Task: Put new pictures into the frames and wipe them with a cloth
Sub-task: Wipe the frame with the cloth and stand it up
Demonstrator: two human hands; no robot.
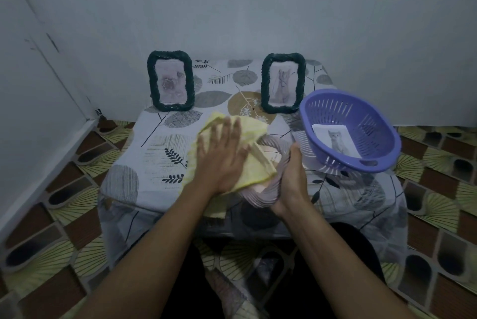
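Leaf-print tablecloth (pixel 160 143) covers the low table in the head view. We press our left hand (pixel 222 156), fingers straight and spread, flat on the yellow cloth (pixel 255 169), which lies over the pale frame (pixel 268 194). Our right hand (pixel 291 179) grips the frame's right edge; its fingertips are hidden. Most of the frame is concealed.

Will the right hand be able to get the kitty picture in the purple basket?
Probably yes. The basket sits just beside the right hand, open on top, with nothing over the cat picture. But that hand holds the pale frame now.
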